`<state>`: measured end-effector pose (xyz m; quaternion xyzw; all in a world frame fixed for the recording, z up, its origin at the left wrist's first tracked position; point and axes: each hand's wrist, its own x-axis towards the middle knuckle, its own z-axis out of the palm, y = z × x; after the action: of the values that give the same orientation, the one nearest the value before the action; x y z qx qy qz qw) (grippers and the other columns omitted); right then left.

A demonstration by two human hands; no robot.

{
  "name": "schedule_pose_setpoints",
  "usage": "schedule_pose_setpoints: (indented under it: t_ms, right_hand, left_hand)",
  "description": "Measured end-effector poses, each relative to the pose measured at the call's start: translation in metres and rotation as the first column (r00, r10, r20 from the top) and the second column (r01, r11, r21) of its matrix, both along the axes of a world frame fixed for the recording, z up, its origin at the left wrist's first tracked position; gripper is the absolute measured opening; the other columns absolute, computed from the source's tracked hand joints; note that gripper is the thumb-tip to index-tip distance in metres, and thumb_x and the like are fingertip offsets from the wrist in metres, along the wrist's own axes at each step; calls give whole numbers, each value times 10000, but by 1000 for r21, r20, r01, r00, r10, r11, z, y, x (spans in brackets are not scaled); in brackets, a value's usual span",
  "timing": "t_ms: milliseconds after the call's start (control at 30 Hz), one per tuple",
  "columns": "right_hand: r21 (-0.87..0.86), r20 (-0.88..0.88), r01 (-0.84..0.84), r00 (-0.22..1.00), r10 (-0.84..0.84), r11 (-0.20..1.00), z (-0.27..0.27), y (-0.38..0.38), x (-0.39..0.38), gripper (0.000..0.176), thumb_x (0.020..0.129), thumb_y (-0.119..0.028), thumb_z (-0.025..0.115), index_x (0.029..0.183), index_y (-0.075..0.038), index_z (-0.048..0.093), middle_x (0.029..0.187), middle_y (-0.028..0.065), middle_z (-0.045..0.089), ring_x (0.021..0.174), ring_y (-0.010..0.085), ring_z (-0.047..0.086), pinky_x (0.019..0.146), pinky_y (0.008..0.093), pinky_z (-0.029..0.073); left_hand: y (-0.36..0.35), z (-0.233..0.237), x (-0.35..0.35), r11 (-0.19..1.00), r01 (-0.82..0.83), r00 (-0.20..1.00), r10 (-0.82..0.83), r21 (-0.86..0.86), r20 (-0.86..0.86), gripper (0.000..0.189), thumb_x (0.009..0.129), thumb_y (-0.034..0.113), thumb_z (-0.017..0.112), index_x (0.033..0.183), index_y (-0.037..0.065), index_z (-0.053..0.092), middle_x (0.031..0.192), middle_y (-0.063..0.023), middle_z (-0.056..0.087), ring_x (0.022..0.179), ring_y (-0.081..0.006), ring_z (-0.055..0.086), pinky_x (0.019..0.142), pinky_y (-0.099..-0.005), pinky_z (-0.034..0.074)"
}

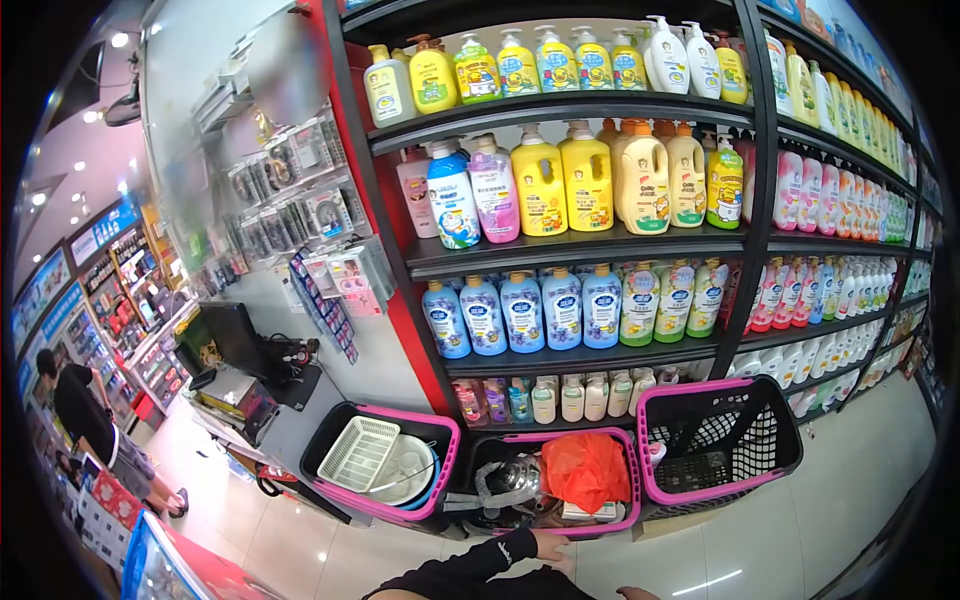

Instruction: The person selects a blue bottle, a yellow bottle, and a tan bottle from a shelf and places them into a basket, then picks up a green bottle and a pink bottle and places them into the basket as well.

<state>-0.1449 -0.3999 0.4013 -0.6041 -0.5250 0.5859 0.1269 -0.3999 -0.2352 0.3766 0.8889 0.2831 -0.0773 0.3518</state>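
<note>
Middle basket (633, 470), pink rim, sits on the floor (690, 550) at the foot of the shelves (600, 243), between the left basket (455, 440) and the right basket (790, 440). Inside it: red-orange plastic bag (590, 470) on the right side, clear plastic item (514, 482) toward the left, more stuff under and around these, too jumbled to name.

Left hand (550, 545), dark sleeve, is at the front rim of the middle basket, just below the bag. Fingers look partly bent; cannot tell how far open, whether it grips anything, or whether it touches the rim. Right hand (634, 593) is cut off by the bottom edge, lower and to the right, apart from the left; its opening and hold cannot be told.

Left basket holds a white slotted rack (360, 453) and white round dishes (408, 468). Right basket has dark lattice walls. Shelves carry rows of pump and handled bottles: yellow, white, blue, green, pink. Off to the left, a dark monitor (235, 335) stands on a desk (300, 412); farther left, a person (85, 405) in a dark top stands well apart.
</note>
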Motion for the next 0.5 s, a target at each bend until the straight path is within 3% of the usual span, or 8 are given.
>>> schedule_pose_setpoints:
  t_ms: [33, 100, 133, 167, 233, 367, 433, 500]
  right_hand:
    - [115, 393, -268, 897, 204, 956, 56, 5, -12, 537, 763, -327, 566, 1183, -18, 437, 1202, 196, 449, 1107, 331, 430, 929, 380, 346]
    - [169, 479, -410, 829, 289, 897, -80, 26, 6, 501, 738, -302, 594, 1124, -6, 473, 1083, 196, 522, 993, 314, 513, 831, 368, 412]
    - [193, 524, -475, 790, 319, 858, -91, 38, -3, 484, 725, -290, 608, 1094, 0, 491, 1024, 196, 559, 935, 306, 555, 781, 363, 444]
    - [196, 490, -468, 808, 327, 862, -98, 40, 5, 502, 736, -302, 595, 1122, -4, 475, 1083, 194, 524, 995, 314, 512, 834, 371, 408]
    - [198, 422, -452, 840, 341, 870, 33, 47, -22, 539, 758, -327, 569, 1176, -11, 442, 1200, 189, 454, 1113, 329, 425, 940, 386, 336]
    - [229, 422, -552, 798, 430, 802, 41, 88, -43, 536, 756, -322, 572, 1173, -10, 447, 1198, 184, 460, 1118, 323, 423, 926, 371, 349]
    - [469, 473, -670, 741, 477, 575, 11, 118, -48, 480, 736, -323, 617, 1066, 12, 519, 976, 176, 585, 898, 307, 566, 782, 332, 450]
    - [501, 421, -653, 757, 499, 568, 42, 139, -72, 463, 748, -295, 598, 1094, -5, 494, 1000, 181, 570, 914, 300, 560, 785, 347, 445]
  left_hand:
    - [3, 18, -3, 1000, -4, 1000, 4, 1, 2, 500, 765, 354, 497, 1109, -8, 461, 1018, -201, 553, 918, -328, 544, 792, -381, 423]
    - [8, 47, -11, 996, -6, 986, -10, -93, -167, 542, 786, 375, 487, 1180, 10, 419, 1100, -202, 513, 1003, -329, 504, 862, -363, 396]
    - [10, 49, -18, 995, -44, 993, 34, -90, -113, 558, 795, 386, 481, 1184, -8, 412, 1114, -202, 506, 1014, -326, 499, 873, -358, 388]
    - [12, 51, -27, 995, -49, 993, 39, -92, -107, 558, 795, 386, 481, 1184, -8, 412, 1114, -202, 506, 1014, -326, 499, 873, -358, 388]
    - [14, 86, -42, 985, -148, 988, 152, -94, 39, 564, 809, 405, 470, 1196, 0, 408, 1134, -199, 499, 1033, -320, 492, 880, -353, 383]
    - [41, 86, -91, 970, -242, 970, 241, 10, 32, 554, 826, 403, 467, 1198, -3, 409, 1153, -207, 485, 1052, -318, 480, 892, -348, 373]
    - [57, 90, -118, 972, -229, 971, 224, 52, 87, 540, 827, 394, 472, 1191, -1, 418, 1143, -211, 489, 1046, -318, 483, 878, -348, 381]
    - [74, 125, -140, 939, -338, 941, 336, 68, 42, 530, 828, 386, 480, 1182, -4, 425, 1122, -214, 503, 1023, -315, 500, 857, -342, 395]
